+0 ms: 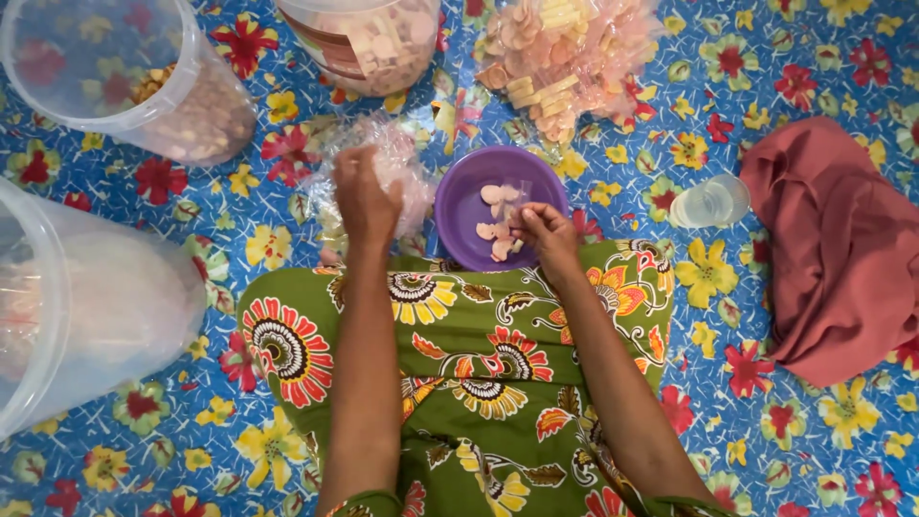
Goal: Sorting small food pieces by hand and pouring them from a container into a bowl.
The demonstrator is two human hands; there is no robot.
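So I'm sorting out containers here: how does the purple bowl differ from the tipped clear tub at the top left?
The purple bowl is opaque and shallow; the clear tub is see-through and deep. The purple bowl sits upright with a few pale pink pieces, and the right hand reaches into it. The clear tub lies tipped with brownish bits inside, untouched. Both rest on the flowered mat.

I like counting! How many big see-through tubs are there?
3: one tub at the left edge, one top left, one top middle. More may lie outside the picture.
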